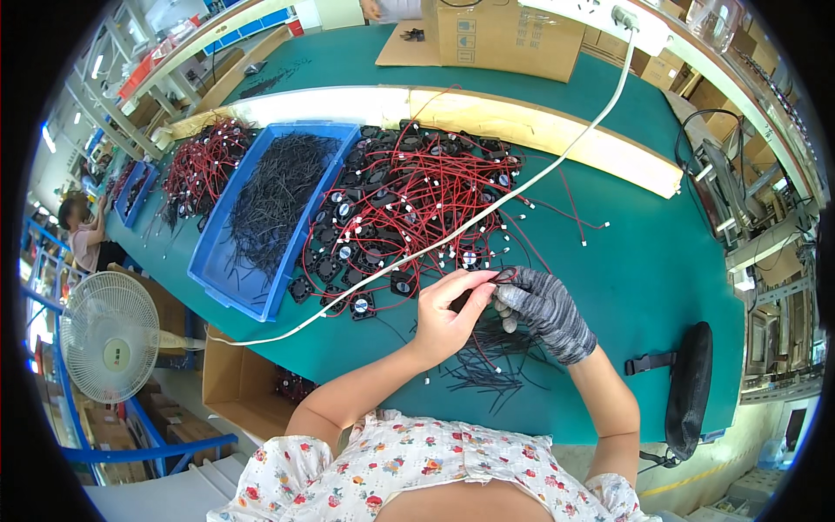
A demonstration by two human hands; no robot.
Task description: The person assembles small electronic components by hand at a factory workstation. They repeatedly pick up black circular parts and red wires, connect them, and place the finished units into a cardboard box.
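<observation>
My bare left hand (450,315) and my right hand (550,311), in a grey knitted glove, meet above the near part of the green table. Both are closed, fingertips pinching a thin dark red-and-black wire lead (504,276) between them. Something dark shows under my left fingers, too hidden to name. Below the hands lies a loose spread of thin black tube pieces (491,370). Just beyond them is a large heap of small black fans (370,248) with red leads and white connectors.
A blue tray (300,252) holds many black tube pieces. More fans (204,165) are piled left of it. A white cable (531,178) crosses over the heap. A black pouch (691,391) lies at the right edge; a white fan (111,335) stands left. Another person (84,235) sits far left.
</observation>
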